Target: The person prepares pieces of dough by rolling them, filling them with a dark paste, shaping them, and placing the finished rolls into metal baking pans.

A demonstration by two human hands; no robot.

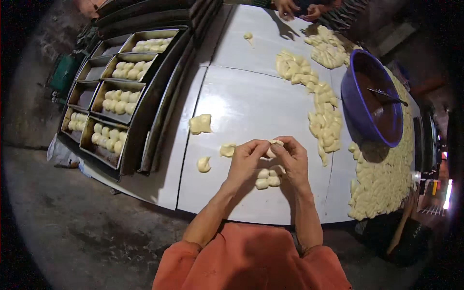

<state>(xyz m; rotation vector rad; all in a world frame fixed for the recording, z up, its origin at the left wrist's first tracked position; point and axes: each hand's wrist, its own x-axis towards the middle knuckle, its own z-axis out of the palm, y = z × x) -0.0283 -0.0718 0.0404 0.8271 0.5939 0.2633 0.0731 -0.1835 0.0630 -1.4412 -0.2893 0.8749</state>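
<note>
Both my hands meet over the white table (241, 101), pinching one small pale dough piece (273, 143) between their fingertips. My left hand (245, 159) grips it from the left, my right hand (290, 157) from the right. Just below my hands lie a few shaped dough balls (268, 178). More loose dough pieces rest to the left: one lump (227, 150), another (204, 165), and a larger flat piece (200, 124).
Dark baking tins (113, 130) with rows of dough balls stand at the left. Many cut dough pieces (382, 183) run down the right side, by a purple bowl (369, 96) holding a tool. Another person's hands (297, 8) work at the far edge.
</note>
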